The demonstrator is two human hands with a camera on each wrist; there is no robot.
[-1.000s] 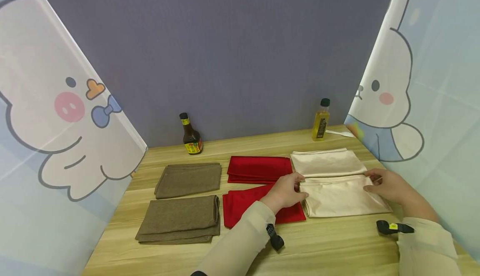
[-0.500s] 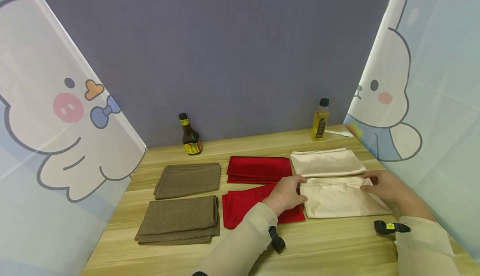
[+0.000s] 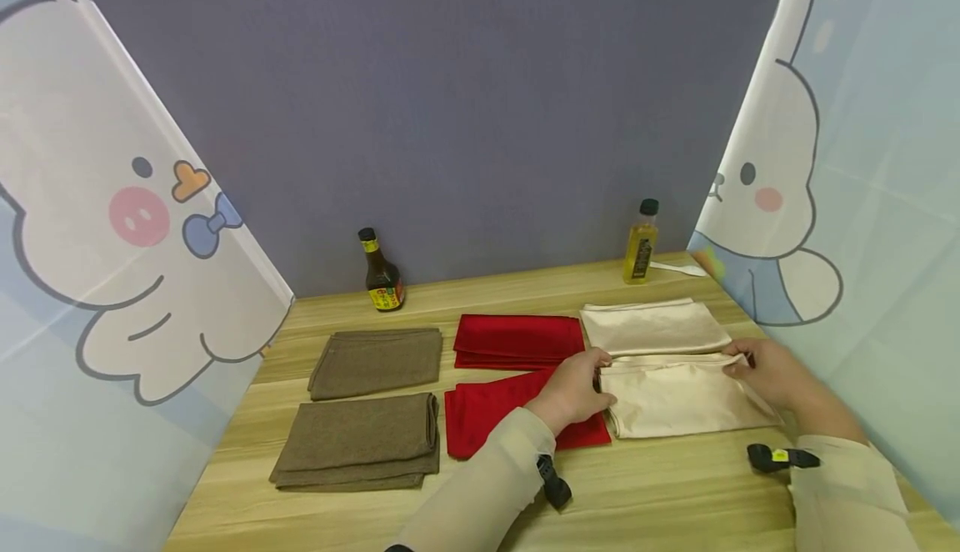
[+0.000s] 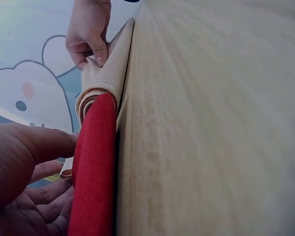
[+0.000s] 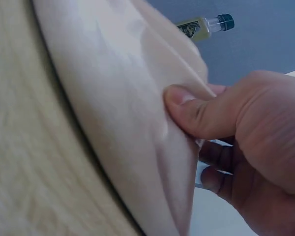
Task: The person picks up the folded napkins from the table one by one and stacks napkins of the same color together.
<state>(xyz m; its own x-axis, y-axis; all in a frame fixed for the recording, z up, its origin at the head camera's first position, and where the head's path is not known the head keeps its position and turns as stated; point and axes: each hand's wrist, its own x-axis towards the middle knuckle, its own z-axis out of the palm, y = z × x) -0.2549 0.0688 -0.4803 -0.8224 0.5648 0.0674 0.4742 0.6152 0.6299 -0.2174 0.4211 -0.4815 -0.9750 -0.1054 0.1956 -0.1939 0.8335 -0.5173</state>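
Two folded cream cloths lie on the right, a back one (image 3: 652, 327) and a front one (image 3: 682, 398). My right hand (image 3: 776, 377) pinches the far right corner of the front cream cloth between thumb and fingers, and that corner is raised. In the right wrist view the thumb (image 5: 191, 110) presses into the shiny fabric. My left hand (image 3: 572, 392) is at the front cream cloth's left end, its thumb and index finger spread along that edge. It overlaps the front red cloth (image 3: 487, 414). A second red cloth (image 3: 517, 339) lies folded behind.
Two folded brown cloths, a back one (image 3: 378, 360) and a front one (image 3: 360, 439), lie on the left of the wooden table (image 3: 637, 502). A dark sauce bottle (image 3: 384, 277) and a yellow oil bottle (image 3: 641, 248) stand at the back, with a white utensil (image 3: 678, 268) beside the oil.
My right hand has shifted slightly left, and the pinched corner of the front cream cloth has come up. The left thumb has moved slightly nearer the front. The other cloths stay put.
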